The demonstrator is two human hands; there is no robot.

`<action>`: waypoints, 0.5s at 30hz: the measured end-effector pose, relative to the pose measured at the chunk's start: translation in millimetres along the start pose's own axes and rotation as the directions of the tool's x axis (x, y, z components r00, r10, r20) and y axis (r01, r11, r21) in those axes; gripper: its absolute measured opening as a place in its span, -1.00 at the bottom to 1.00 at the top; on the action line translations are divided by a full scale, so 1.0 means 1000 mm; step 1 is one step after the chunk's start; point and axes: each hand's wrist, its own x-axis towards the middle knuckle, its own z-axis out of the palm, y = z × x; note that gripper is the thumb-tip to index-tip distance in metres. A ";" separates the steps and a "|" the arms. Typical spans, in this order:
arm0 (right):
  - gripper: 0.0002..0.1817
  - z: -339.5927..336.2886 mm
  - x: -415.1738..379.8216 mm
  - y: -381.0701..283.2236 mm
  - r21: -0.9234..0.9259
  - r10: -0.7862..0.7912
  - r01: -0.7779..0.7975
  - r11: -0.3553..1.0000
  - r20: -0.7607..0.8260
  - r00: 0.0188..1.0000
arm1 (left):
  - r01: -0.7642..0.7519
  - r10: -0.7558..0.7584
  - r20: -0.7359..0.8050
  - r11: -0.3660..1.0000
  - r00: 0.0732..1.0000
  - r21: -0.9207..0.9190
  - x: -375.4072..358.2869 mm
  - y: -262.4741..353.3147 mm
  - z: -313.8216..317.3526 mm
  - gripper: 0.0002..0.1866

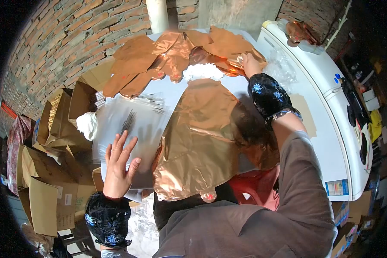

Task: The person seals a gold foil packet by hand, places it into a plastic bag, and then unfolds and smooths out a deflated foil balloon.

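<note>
My left hand (120, 167) is open, its fingers spread over a stack of clear plastic bags (112, 124) with dark printing. A large flat copper-coloured foil balloon (202, 133) lies in front of me and hangs over the table's near edge, its small tab with a red mark pointing at me. At the far right, my right hand (251, 65) has its fingers curled on the shiny edge of another copper foil balloon (228, 63); the fingertips are small and partly hidden. More flat copper balloons (135, 56) are spread along the back. A white crumpled bundle (203, 72) lies between them.
Open cardboard boxes (58, 124) stand at the left, with a white cloth-like bundle (87, 125) by one. A white appliance-like panel (331, 99) borders the right side, near crumpled clear plastic (281, 69). A red seat (256, 187) shows below the table, and a brick wall (73, 38) rises behind.
</note>
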 end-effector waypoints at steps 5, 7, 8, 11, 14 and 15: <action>-0.65 -0.006 -0.001 -0.015 0.095 0.227 -0.220 0.971 -0.078 0.971 | -0.047 0.047 -0.005 0.999 0.999 0.009 0.009 0.008 0.001 -0.48; -0.65 -0.011 -0.004 -0.012 0.105 0.158 -0.151 0.983 -0.060 0.986 | -0.069 0.074 0.023 0.987 0.997 -0.148 0.023 0.015 -0.002 -0.50; -0.66 -0.013 -0.004 -0.012 0.154 0.178 -0.170 0.973 -0.039 0.983 | -0.078 0.088 0.034 0.971 0.996 -0.227 0.035 0.022 -0.003 -0.51; -0.71 -0.017 0.000 -0.014 0.236 0.172 -0.160 0.958 -0.032 0.985 | -0.062 0.128 0.056 0.761 0.990 -0.646 0.100 0.059 0.020 -0.50; -0.75 -0.026 -0.003 -0.021 0.250 0.184 -0.183 0.951 0.019 0.983 | -0.023 0.227 0.125 0.558 0.966 -0.830 0.201 0.099 0.073 -0.45; -0.81 -0.018 -0.005 -0.016 0.216 0.128 -0.124 0.968 -0.005 0.992 | 0.112 0.138 0.218 0.535 0.966 -0.837 0.235 0.112 0.096 -0.48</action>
